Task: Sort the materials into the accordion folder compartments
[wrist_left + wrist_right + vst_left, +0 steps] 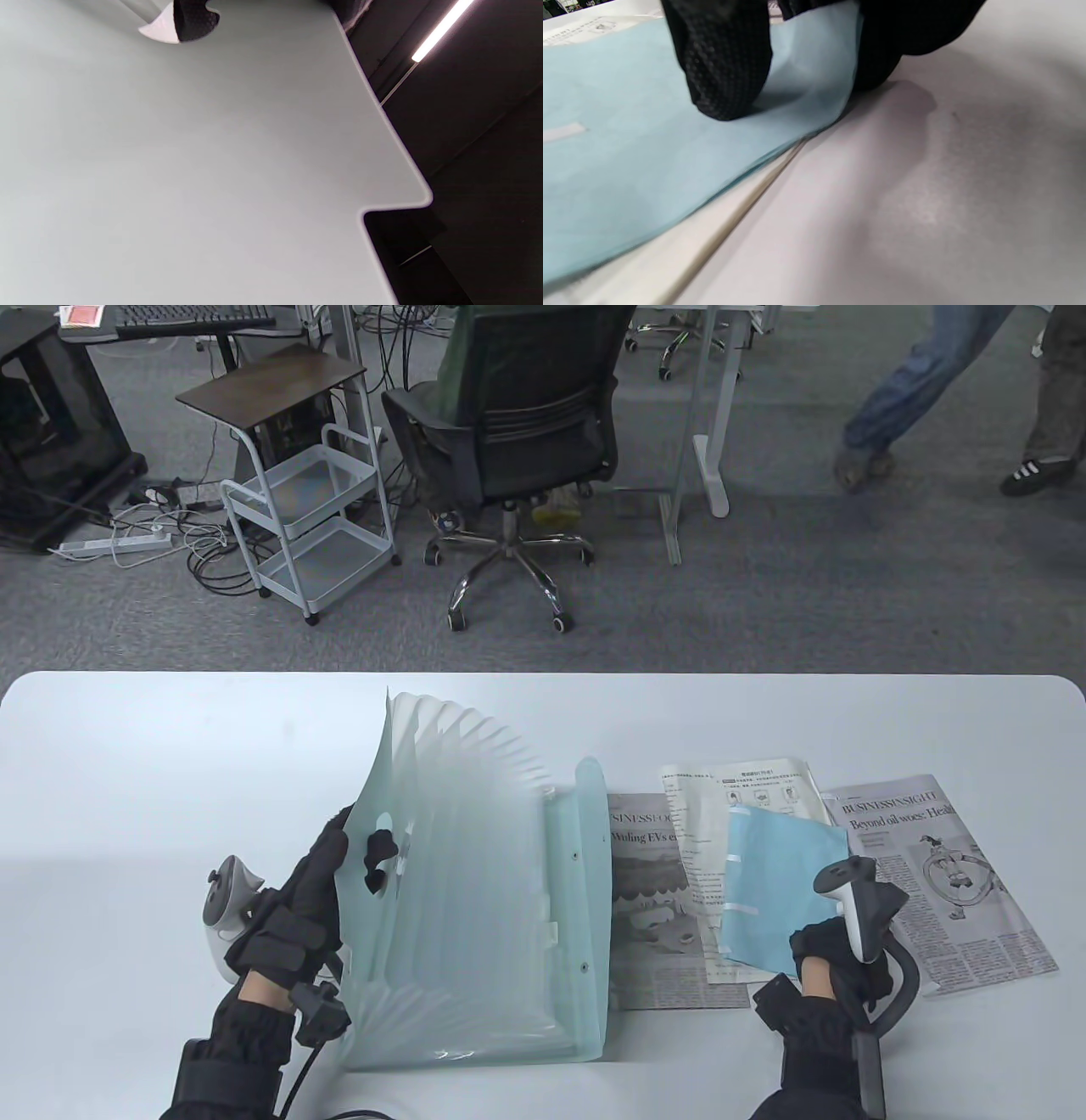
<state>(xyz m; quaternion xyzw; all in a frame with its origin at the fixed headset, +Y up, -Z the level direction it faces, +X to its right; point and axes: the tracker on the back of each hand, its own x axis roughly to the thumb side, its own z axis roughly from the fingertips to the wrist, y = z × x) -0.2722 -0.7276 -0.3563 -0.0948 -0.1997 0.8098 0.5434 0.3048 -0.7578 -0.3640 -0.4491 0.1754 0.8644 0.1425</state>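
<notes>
Pale blue thin paper booklet (776, 891): light, limp, likely to sag and slip; best pinched at near corner, supported flat. Matte blue cover, two white strips near spine edge; lies atop printed white sheet (734, 806) and newspapers (933, 874), right of folder. Right hand (836, 950) pinches booklet's near corner, thumb on top. Translucent pale green plastic accordion folder (475, 891): springy, slick, pockets fanned open. Left hand (297, 899) grips its front flap, fingers curled over edge.
</notes>
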